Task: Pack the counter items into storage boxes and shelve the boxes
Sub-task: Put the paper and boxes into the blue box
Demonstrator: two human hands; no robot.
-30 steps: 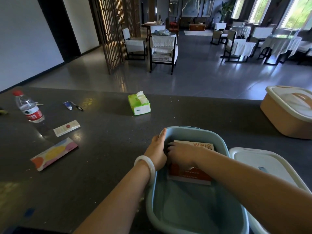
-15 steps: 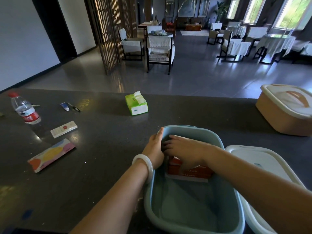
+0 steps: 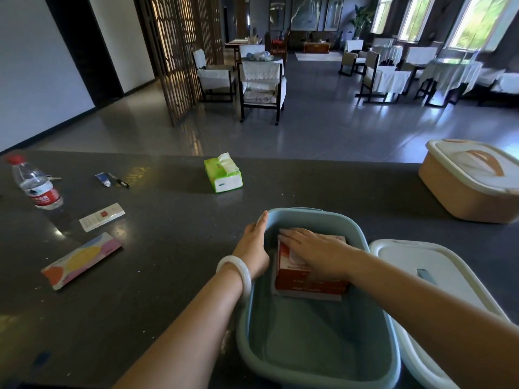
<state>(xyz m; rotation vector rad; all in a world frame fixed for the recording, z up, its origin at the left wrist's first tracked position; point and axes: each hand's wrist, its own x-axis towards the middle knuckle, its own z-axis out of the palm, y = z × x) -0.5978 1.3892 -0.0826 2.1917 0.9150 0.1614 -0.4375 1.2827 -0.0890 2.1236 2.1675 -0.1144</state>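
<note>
Dark speckled desk [image 3: 174, 248], left to right: clear plastic water bottle [image 3: 36, 183]; green tissue pack [image 3: 223, 173]; left hand [image 3: 254, 242], fingers curled over the rim of the pale blue plastic storage box [image 3: 317, 346]; right hand [image 3: 317, 252], fingers straight, pressing flat on the red-and-white carton [image 3: 306, 282] inside; white lid [image 3: 438, 290].

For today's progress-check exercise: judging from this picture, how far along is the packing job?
Done: the orange box is lidded. In hand: right hand presses a red box into the blue bin, steadied by the left hand. Left: bottle, tissues, packets, lid, shelving.
</note>
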